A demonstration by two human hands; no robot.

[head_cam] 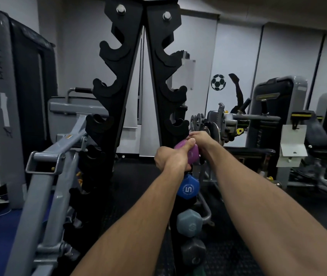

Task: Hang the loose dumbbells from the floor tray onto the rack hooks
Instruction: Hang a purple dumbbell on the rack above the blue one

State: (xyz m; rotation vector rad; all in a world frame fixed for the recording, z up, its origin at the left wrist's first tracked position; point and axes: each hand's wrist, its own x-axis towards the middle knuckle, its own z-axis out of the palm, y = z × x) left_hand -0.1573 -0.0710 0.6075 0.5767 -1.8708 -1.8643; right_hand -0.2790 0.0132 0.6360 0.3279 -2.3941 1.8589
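A tall black A-shaped rack (118, 80) with hook cradles down both sides stands right in front of me. Both my hands hold a purple dumbbell (192, 155) against the rack's right side, about halfway up. My left hand (173, 157) grips its near end, thumb over the top. My right hand (199, 138) wraps the far side, its fingers hidden behind the weight. Below it on the same side hang a blue dumbbell (188, 188) marked 5, a pale teal dumbbell (189, 223) and a dark grey dumbbell (193, 253). The floor tray is out of view.
A grey machine frame (45, 176) slants close on the left. More gym machines (278, 116) crowd the right, over a dark rubber floor (136, 176). The rack's upper hooks (113, 48) hold nothing.
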